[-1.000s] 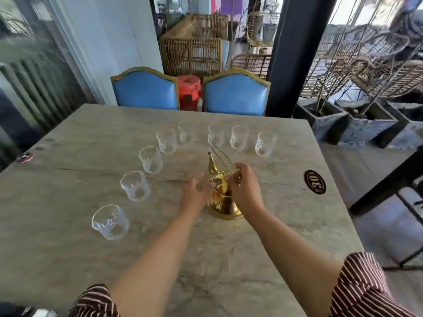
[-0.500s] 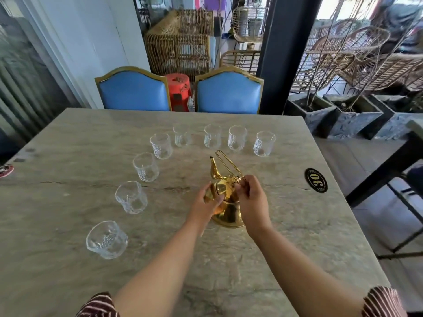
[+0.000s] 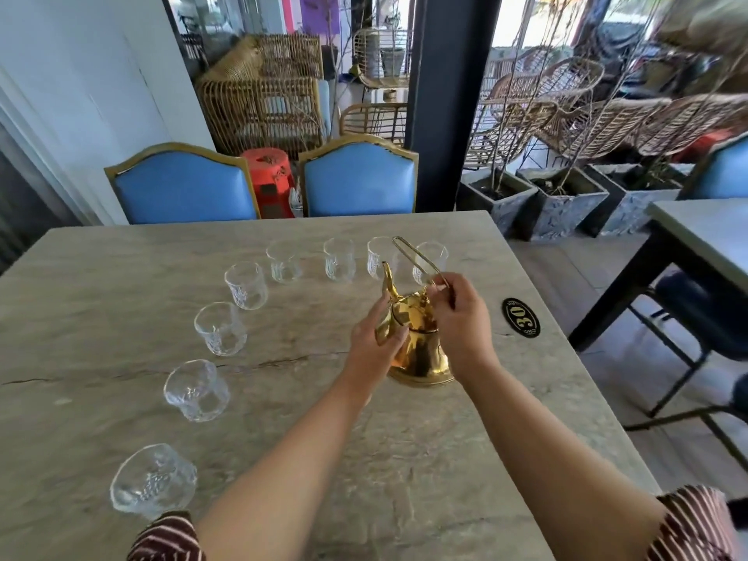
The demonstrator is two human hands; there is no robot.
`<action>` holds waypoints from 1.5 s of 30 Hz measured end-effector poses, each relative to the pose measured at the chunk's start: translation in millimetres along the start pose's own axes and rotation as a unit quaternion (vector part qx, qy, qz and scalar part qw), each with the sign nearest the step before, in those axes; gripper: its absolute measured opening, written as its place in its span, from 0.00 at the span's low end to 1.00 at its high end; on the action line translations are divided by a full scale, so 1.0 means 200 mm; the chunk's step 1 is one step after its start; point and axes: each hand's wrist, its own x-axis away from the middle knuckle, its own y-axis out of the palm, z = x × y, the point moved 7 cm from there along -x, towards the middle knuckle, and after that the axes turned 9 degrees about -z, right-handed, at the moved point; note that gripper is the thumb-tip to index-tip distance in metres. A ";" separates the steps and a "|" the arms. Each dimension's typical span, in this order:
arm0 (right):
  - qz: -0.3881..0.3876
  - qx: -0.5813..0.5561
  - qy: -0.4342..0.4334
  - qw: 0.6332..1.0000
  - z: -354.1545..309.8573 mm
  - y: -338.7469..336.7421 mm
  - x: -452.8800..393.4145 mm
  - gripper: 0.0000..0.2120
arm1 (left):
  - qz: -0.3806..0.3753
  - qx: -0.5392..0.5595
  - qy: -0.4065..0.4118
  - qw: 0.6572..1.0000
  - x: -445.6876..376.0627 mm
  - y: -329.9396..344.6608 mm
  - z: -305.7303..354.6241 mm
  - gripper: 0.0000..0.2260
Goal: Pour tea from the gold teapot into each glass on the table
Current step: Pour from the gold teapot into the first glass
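Note:
A gold teapot (image 3: 421, 350) stands on the marble table (image 3: 121, 358), its spout pointing away from me. My right hand (image 3: 461, 321) pinches the thin wire handle that rises over the pot. My left hand (image 3: 374, 344) rests against the pot's left side, below the spout. Several clear glasses curve in an arc from the near left (image 3: 151, 481) past one at mid left (image 3: 196, 390) to the far right one (image 3: 431, 263), which stands partly behind the handle. All look empty and upright.
A black oval number plaque (image 3: 521, 317) lies on the table right of the teapot. Two blue chairs (image 3: 358, 180) stand at the far edge with a red stool (image 3: 269, 184) between them. Another table (image 3: 704, 232) and planters (image 3: 566, 200) are to the right.
My left hand has reached in and come to rest on the teapot's side. My right hand has shifted its pinch on the wire handle. The camera has tilted, shifting the scene lower.

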 end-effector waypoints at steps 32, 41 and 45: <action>0.019 0.112 0.067 0.991 0.10 -0.29 -0.58 0.11 | -0.099 0.059 -0.106 0.988 -0.49 0.32 0.12 0.16; 0.021 0.148 0.076 0.986 0.11 -0.26 -0.62 0.12 | -0.109 0.082 -0.139 0.981 -0.50 0.31 0.11 0.14; 0.024 0.156 0.077 0.984 0.10 -0.26 -0.63 0.12 | -0.113 0.078 -0.146 0.980 -0.50 0.30 0.12 0.14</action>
